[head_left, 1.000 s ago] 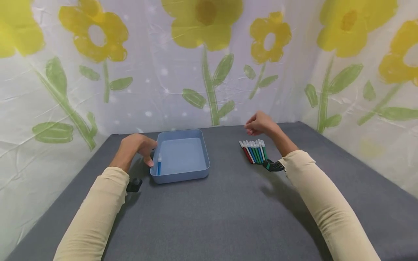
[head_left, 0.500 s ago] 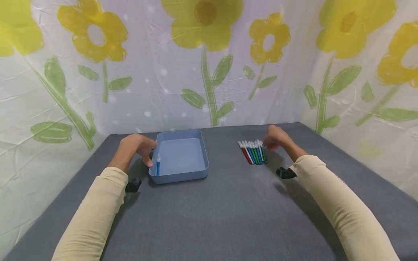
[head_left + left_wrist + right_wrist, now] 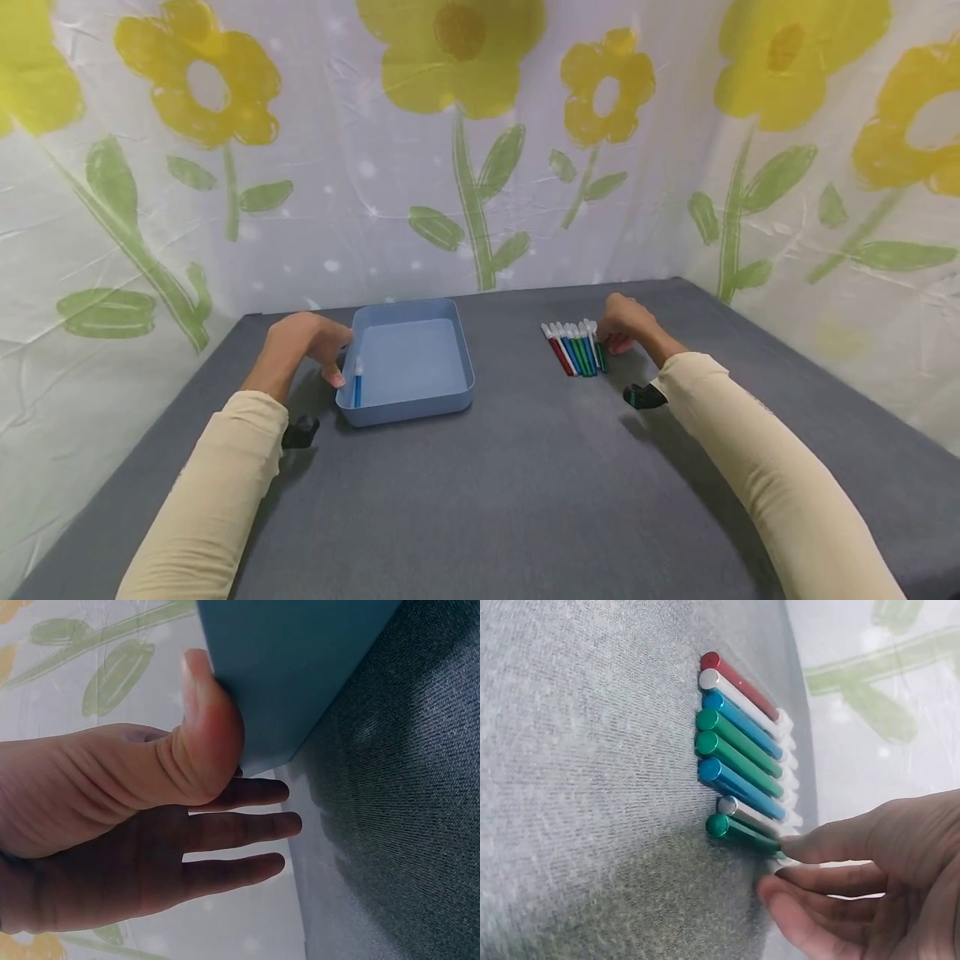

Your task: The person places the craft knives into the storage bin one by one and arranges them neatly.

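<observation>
By the right hand [image 3: 626, 320], the green marker [image 3: 745, 835] was pinched near one end, at three o'clock in the marker row [image 3: 744, 768]. A straight lift was judged best, since it was crowded at nine o'clock by a silver marker [image 3: 754, 815]. Farther toward nine, a tray [image 3: 408, 407] holding a blue marker [image 3: 357, 390] was touched by the left hand's [image 3: 307, 337] thumb, its fingers outstretched.

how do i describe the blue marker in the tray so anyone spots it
On the grey-covered table, find the shallow blue tray by the left hand. Along its left side lies a slim blue marker, white cap at its far end. It is the only marker in the tray; the other markers lie in a row by the right hand.
</observation>
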`<state>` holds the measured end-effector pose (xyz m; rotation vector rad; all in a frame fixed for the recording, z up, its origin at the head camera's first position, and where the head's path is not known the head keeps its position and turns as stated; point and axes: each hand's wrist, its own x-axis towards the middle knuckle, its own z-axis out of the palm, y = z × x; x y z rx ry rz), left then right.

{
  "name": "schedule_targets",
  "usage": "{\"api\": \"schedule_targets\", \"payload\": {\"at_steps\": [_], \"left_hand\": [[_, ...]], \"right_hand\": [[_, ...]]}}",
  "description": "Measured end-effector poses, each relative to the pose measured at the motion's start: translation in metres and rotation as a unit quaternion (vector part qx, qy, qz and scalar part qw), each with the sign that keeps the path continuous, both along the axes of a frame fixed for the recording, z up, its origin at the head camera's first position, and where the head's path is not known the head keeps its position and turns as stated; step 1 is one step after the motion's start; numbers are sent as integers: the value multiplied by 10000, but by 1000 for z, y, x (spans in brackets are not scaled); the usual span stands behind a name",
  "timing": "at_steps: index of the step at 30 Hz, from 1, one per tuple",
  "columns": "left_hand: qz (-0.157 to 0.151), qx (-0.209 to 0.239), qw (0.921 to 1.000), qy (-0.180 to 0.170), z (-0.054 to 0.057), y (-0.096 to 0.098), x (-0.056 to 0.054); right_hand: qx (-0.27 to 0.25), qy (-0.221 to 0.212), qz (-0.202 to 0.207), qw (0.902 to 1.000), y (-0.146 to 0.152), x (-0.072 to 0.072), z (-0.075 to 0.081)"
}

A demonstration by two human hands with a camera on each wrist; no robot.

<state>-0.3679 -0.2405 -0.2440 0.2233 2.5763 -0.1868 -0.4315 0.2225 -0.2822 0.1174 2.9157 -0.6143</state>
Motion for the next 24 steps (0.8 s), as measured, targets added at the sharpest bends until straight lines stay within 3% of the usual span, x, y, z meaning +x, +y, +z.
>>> {"api": "schedule_targets", "payload": {"at_steps": [7,12,24], "left_hand": [[-216,-98,9997,86,-1,0,1],[-169,-6,9998,74,-4,-1,0],[64,161,9998,-69,0,3,2]], "right_hand": [[-287,119,-71,9995,0,3,-2],[-695,219,-240,9970,4,2,-5],[-2055,95,-811,9752,24,-4,-15]]}}
